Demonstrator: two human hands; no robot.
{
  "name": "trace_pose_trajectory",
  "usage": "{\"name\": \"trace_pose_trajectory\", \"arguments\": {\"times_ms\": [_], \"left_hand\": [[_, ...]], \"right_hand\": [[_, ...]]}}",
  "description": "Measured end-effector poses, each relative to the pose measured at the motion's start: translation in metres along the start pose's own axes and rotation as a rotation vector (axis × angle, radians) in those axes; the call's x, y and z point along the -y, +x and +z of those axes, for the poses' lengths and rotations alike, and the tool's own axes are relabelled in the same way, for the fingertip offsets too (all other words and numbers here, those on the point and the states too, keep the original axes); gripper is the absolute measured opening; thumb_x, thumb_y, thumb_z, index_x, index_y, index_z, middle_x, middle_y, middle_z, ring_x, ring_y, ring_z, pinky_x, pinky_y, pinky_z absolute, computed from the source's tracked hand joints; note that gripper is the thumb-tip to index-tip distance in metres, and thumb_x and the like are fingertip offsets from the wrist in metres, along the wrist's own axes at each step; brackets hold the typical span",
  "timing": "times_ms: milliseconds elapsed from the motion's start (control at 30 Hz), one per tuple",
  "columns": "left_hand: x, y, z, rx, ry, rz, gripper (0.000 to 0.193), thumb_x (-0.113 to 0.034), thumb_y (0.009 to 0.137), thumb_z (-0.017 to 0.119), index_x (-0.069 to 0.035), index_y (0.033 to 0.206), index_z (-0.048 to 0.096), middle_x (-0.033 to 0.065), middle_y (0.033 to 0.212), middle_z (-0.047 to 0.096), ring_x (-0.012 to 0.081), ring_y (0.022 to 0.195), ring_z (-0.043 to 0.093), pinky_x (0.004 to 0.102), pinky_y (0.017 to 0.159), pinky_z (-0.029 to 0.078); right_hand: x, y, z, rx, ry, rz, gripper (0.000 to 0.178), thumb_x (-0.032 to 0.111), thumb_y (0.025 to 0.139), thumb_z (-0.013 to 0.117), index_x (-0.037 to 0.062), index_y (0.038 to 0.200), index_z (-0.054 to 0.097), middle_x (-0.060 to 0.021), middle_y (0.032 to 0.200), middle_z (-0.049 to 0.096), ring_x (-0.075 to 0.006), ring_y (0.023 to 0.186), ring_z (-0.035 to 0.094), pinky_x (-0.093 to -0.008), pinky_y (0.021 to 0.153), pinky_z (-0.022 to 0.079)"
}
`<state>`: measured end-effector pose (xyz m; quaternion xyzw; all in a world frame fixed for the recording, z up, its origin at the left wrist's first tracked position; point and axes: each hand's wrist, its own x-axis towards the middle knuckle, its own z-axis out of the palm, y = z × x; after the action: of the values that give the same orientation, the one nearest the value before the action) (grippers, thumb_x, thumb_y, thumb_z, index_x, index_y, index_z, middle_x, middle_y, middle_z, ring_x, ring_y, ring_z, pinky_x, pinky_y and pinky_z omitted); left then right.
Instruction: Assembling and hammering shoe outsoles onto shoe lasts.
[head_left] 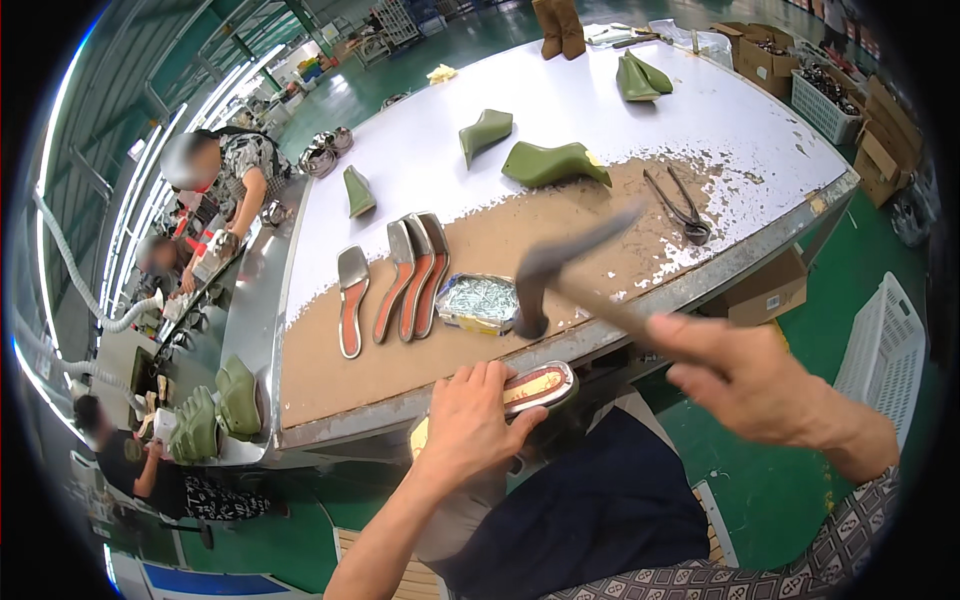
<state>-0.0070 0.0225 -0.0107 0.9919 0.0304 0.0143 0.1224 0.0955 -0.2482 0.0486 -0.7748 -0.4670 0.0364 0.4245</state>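
My right fingers [690, 332] wrap one hammer [537, 285]; left fingers [476, 380] clasp one insole [540, 387] just off desk's [312, 385] near edge. Four more insoles [396, 285] toward near-left corner, one nail box [478, 302] beside.

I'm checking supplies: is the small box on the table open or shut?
Open: the small box shows silvery, nail-like pieces, uncovered.

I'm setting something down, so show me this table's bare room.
Free: the table between the pincers and its right edge, and the white strip between the two leftmost green lasts. Crowded: where four metal-rimmed soles lie beside the nail box.
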Motion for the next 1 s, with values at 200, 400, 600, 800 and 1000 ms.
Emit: {"name": "trace_pose_trajectory", "arguments": {"times_ms": [200,400,600,800,1000], "left_hand": [[-0.003,0.001,-0.003,-0.024,0.021,0.023,0.049,-0.040,0.075,0.073,-0.005,0.107,0.058,0.0148,0.098,0.062,0.0333,0.092,0.058,0.0426,0.082,0.043],[0.001,-0.001,-0.001,-0.020,-0.017,0.005,0.049,-0.040,0.075,0.073,-0.005,0.105,0.059,0.0143,0.097,0.062,0.0330,0.092,0.058,0.0422,0.082,0.042],[-0.003,0.000,-0.001,-0.047,0.051,0.034,0.048,-0.041,0.074,0.074,-0.005,0.102,0.059,0.0096,0.096,0.062,0.0276,0.094,0.058,0.0400,0.079,0.042],[-0.004,-0.002,-0.001,-0.043,-0.002,-0.016,0.049,-0.040,0.075,0.073,-0.004,0.105,0.059,0.0131,0.097,0.063,0.0318,0.095,0.058,0.0420,0.083,0.042],[-0.001,-0.003,0.000,-0.033,0.003,-0.012,0.047,-0.040,0.075,0.073,-0.004,0.102,0.060,0.0106,0.095,0.062,0.0281,0.096,0.058,0.0403,0.080,0.041]], "right_hand": [[-0.016,-0.017,0.006,-0.235,-0.129,-0.328,0.051,0.005,0.087,0.064,-0.0057,0.133,0.044,-0.0243,0.100,0.066,-0.0268,0.087,0.068,-0.0375,0.076,0.054],[-0.016,-0.008,0.014,0.049,-0.053,-0.130,0.054,0.003,0.085,0.067,0.0012,0.135,0.046,-0.0218,0.097,0.067,-0.0282,0.077,0.069,-0.0376,0.064,0.056],[-0.013,-0.023,0.028,0.195,-0.159,0.072,0.049,0.006,0.086,0.065,0.0110,0.133,0.051,-0.0165,0.090,0.067,-0.0311,0.077,0.068,-0.0368,0.063,0.056],[-0.013,-0.019,0.032,-0.117,0.089,0.012,0.046,0.011,0.087,0.067,0.0132,0.131,0.055,-0.0159,0.093,0.068,-0.0336,0.081,0.067,-0.0360,0.067,0.056],[-0.022,-0.025,0.039,0.082,0.174,0.163,0.048,0.009,0.090,0.063,0.0093,0.135,0.045,-0.0194,0.107,0.066,-0.0328,0.090,0.069,-0.0344,0.074,0.056]]}}
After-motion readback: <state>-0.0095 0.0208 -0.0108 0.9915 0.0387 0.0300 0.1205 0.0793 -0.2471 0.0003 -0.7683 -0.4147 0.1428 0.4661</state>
